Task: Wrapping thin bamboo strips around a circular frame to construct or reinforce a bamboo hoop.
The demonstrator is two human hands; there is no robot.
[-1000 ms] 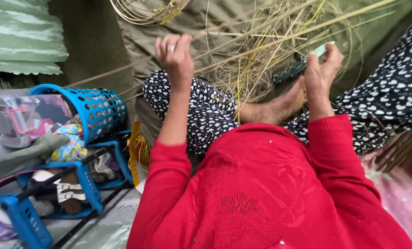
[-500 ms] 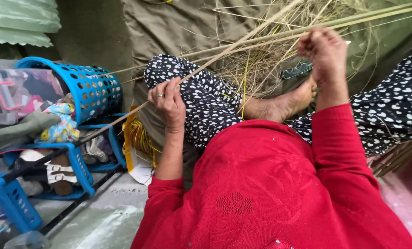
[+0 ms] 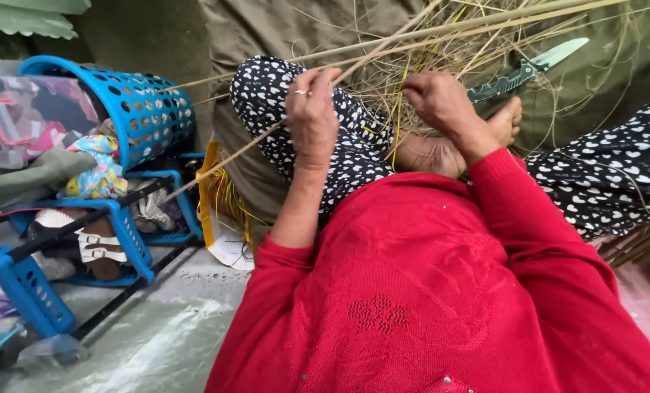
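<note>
Both hands have drawn closer together; left hand [image 3: 312, 116], wrist bent, fingers closed around a long dry stalk [image 3: 267, 135] over the knee; right hand [image 3: 440, 102] grips a green-handled knife [image 3: 523, 71], blade angled up-right.

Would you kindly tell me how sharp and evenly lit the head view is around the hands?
Head view: soft, even daylight, no glare; left hand, right hand and knife are sharp; the blue basket at the edge bows slightly from wide-angle distortion.
</note>
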